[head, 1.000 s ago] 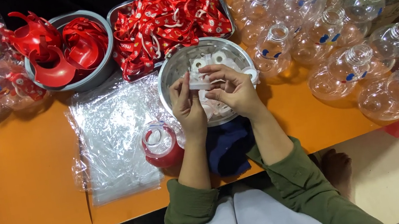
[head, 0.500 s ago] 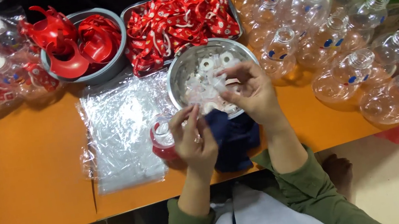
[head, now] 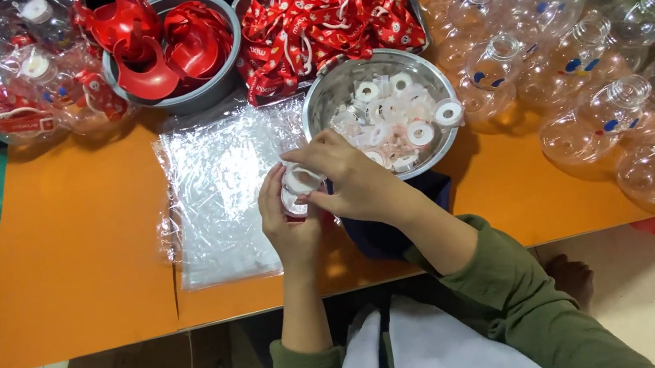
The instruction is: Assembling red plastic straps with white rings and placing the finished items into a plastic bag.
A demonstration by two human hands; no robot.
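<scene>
Your right hand (head: 349, 182) has left the steel bowl (head: 323, 101) and joined your left hand (head: 286, 225), both now closed on the small clear bottle (head: 297, 187) between them, just beside the bowl's near rim.

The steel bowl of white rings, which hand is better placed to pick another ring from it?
Probably the right hand: it lies beside the steel bowl rim, nearer the white rings. The left hand is farther off and grips the bottle.
</scene>
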